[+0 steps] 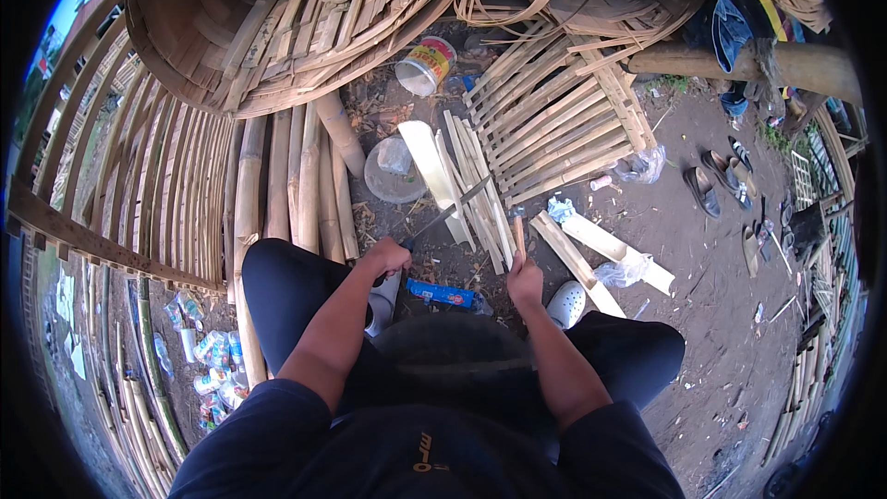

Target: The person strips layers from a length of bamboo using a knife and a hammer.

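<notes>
My left hand [393, 257] is closed round the dark handle of a long knife [432, 226]. Its blade slants up and to the right across a bundle of pale split bamboo strips [476, 189], and a strip hides part of it. My right hand [525, 282] grips the wooden handle of a hammer [519, 236], whose small metal head points away from me beside the strips. Left of the strips lies a wide split bamboo piece [428, 166]. Two more split bamboo lengths, one long [577, 263] and one broad [619, 249], rest on the ground to the right.
Beyond the strips is a slatted bamboo panel [564, 120]. A clear tub [393, 171] and a printed bucket [426, 66] stand farther off. A blue packet [448, 296] lies between my feet. Bamboo poles [277, 176] lie on the left; sandals [702, 191] are at right.
</notes>
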{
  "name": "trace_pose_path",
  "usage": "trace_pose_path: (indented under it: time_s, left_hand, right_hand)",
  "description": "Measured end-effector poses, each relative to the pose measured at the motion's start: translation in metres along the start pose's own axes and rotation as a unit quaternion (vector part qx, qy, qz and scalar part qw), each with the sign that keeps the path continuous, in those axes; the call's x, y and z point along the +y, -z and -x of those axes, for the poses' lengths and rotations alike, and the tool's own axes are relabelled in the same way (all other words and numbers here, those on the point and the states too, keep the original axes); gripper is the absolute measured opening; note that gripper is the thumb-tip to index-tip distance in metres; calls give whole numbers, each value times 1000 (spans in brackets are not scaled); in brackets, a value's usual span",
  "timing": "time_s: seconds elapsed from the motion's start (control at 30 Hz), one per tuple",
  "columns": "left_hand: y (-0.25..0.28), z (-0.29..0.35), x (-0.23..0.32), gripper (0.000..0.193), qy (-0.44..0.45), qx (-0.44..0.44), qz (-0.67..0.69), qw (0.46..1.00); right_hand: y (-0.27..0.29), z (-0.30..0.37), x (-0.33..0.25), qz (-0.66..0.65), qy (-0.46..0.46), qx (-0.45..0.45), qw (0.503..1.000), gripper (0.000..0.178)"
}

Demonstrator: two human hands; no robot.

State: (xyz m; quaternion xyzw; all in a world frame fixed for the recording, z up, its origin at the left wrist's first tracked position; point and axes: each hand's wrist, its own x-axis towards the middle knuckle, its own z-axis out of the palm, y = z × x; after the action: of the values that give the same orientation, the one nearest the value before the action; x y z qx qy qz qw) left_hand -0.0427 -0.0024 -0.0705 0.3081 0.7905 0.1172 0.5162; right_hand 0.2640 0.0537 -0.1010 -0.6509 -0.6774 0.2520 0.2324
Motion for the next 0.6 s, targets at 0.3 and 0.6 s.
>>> trace_pose_path:
  time_s: [0.3, 0.6]
  left_hand:
    - [-3, 7, 11, 25, -47, 29, -198, 979]
    - [0, 17, 17, 27, -43, 25, -209, 977]
  right_hand:
    - [12, 1, -25, 10, 59, -48, 997, 49]
    - [13, 7, -25, 33, 28, -80, 996, 52]
